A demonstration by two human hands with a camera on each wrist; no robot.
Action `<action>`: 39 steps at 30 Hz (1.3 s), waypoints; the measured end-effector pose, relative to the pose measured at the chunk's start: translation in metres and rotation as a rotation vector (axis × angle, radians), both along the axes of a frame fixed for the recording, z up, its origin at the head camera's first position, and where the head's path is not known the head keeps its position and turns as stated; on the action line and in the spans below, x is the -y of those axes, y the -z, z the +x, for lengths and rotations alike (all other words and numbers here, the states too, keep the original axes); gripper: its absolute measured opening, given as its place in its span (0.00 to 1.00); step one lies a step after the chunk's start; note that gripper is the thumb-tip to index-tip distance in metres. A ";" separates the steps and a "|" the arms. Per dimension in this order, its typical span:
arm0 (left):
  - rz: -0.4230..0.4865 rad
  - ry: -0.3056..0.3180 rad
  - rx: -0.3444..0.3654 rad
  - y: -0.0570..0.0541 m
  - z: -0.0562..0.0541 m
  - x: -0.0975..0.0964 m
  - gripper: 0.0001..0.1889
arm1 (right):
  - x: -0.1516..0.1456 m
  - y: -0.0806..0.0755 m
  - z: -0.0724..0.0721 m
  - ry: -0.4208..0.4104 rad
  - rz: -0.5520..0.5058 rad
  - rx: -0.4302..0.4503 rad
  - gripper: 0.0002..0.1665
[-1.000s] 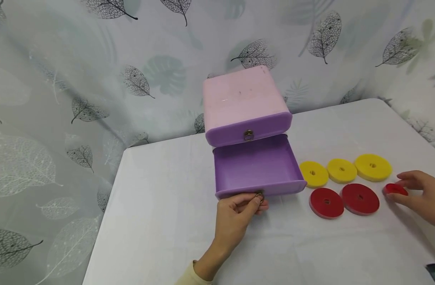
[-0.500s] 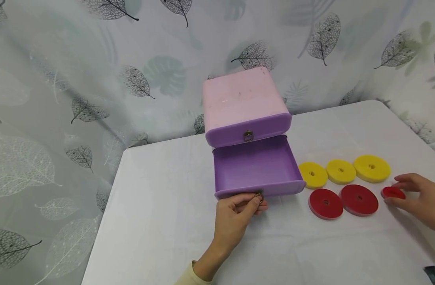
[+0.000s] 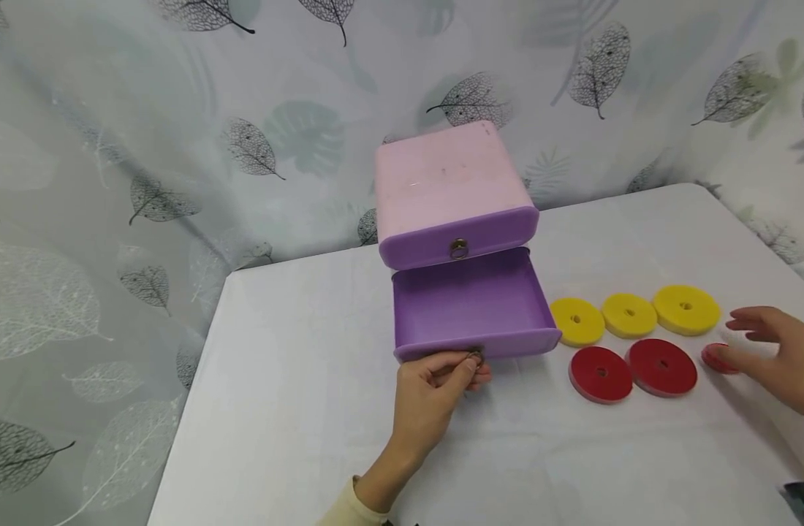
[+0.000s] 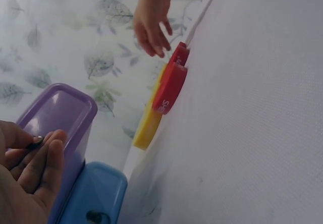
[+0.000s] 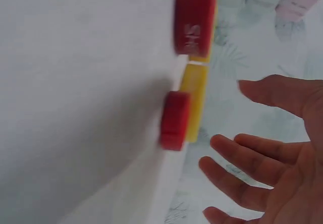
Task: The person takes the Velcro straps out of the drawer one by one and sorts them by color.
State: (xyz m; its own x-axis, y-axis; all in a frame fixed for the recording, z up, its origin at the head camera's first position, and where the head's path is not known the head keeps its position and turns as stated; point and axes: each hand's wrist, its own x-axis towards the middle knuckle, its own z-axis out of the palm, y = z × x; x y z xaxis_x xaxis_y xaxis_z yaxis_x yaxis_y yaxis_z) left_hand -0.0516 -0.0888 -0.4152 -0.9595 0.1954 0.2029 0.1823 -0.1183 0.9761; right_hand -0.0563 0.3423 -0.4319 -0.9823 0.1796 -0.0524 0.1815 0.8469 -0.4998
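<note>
My left hand (image 3: 425, 402) pinches the ring pull (image 3: 476, 356) of a purple drawer (image 3: 474, 303), which stands pulled out under the pink-topped cabinet (image 3: 448, 175). The left wrist view shows thumb and fingers on that ring. On the table at the right, my right hand (image 3: 780, 358) hovers over a small red roll (image 3: 708, 358) of tape-like strap. Its fingers are spread and apart from the roll (image 5: 175, 120) in the right wrist view. Left of it lie two larger red rolls, one middle-sized (image 3: 601, 374) and one bigger (image 3: 661, 367).
Behind the red rolls lie three yellow rolls, at left (image 3: 575, 321), middle (image 3: 628, 315) and right (image 3: 686, 310). A blue drawer front (image 4: 98, 193) sits beside the purple one in the left wrist view. A leaf-print curtain (image 3: 297, 146) backs the white table (image 3: 297, 380).
My right hand has let go of the small red roll and lifted slightly off it, its fingers spreading. The left hand stays at the drawer's ring pull.
</note>
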 end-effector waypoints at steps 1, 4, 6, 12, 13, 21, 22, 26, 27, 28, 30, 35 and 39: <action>0.001 -0.002 -0.003 0.000 -0.001 0.000 0.08 | 0.003 -0.005 0.000 0.014 -0.009 -0.020 0.43; -0.002 -0.006 -0.013 0.001 -0.006 -0.002 0.08 | 0.019 -0.025 0.001 0.039 -0.019 -0.091 0.38; -0.004 -0.006 -0.018 0.001 -0.010 -0.003 0.08 | 0.034 -0.038 0.000 0.032 -0.010 -0.125 0.35; 0.006 -0.021 -0.052 0.003 -0.025 -0.003 0.09 | 0.079 -0.060 -0.004 -0.134 -0.069 -0.255 0.24; 0.010 -0.022 -0.057 0.003 -0.027 -0.002 0.09 | 0.086 -0.062 -0.005 -0.168 -0.093 -0.275 0.22; 0.014 -0.045 -0.070 0.003 -0.042 -0.002 0.08 | 0.142 -0.067 -0.021 -0.499 -0.287 -0.290 0.10; 0.009 -0.047 -0.070 0.004 -0.043 -0.002 0.08 | 0.147 -0.067 -0.023 -0.521 -0.303 -0.271 0.09; 0.014 -0.041 -0.055 0.005 -0.049 -0.005 0.08 | 0.164 -0.062 -0.034 -0.582 -0.350 -0.222 0.11; 0.015 -0.041 -0.051 0.005 -0.050 -0.005 0.08 | 0.166 -0.061 -0.037 -0.593 -0.364 -0.220 0.11; 0.022 -0.040 -0.045 0.005 -0.052 -0.006 0.08 | 0.169 -0.059 -0.040 -0.602 -0.369 -0.224 0.11; 0.028 -0.039 -0.039 0.005 -0.055 -0.006 0.08 | 0.173 -0.058 -0.046 -0.608 -0.377 -0.231 0.12; 0.006 -0.050 -0.049 0.002 -0.068 -0.007 0.08 | 0.177 -0.057 -0.061 -0.603 -0.363 -0.269 0.13; -0.016 -0.067 -0.054 0.001 -0.079 -0.007 0.08 | 0.180 -0.058 -0.072 -0.593 -0.355 -0.290 0.12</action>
State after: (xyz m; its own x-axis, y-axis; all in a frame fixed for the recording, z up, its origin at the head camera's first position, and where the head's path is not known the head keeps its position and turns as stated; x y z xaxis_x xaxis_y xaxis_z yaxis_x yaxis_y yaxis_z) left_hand -0.1310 -0.0817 -0.4157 -0.9583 0.1354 0.2517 0.2414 -0.0882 0.9664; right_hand -0.1287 0.1628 -0.3740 -0.8923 -0.3639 0.2673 -0.4360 0.5408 -0.7193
